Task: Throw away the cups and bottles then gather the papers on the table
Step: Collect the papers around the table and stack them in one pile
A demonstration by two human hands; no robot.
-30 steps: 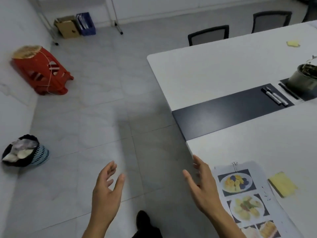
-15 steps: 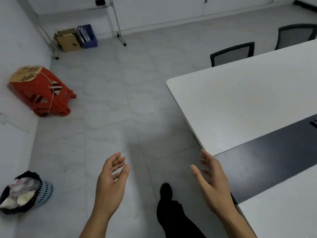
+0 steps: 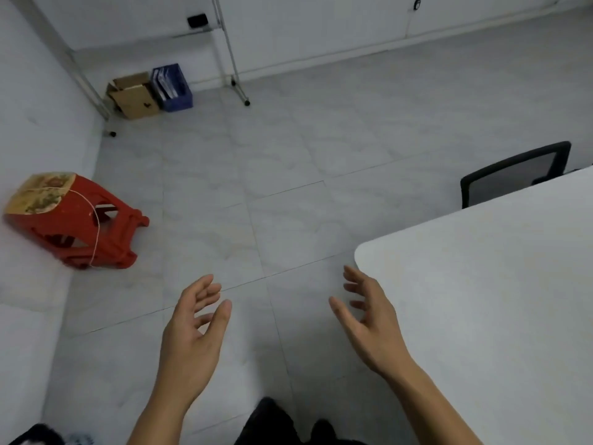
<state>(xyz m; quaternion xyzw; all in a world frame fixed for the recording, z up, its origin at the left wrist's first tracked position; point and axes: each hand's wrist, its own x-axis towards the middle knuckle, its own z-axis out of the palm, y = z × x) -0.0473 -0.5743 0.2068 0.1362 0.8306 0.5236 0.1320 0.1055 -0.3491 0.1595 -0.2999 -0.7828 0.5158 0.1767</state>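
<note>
Papers out of view; wastebasket (image 3: 36,437) now at bottom-left edge.

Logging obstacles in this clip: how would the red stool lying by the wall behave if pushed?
The red stool looks like hollow moulded plastic, so probably light and stiff. Lying on its side on smooth tiles, it would likely slide rather than roll. The pad tied on with string may shift.

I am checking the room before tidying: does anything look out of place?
Yes. The red stool lies tipped on its side by the left wall, a string looped across it. Nothing else stands out.
</note>
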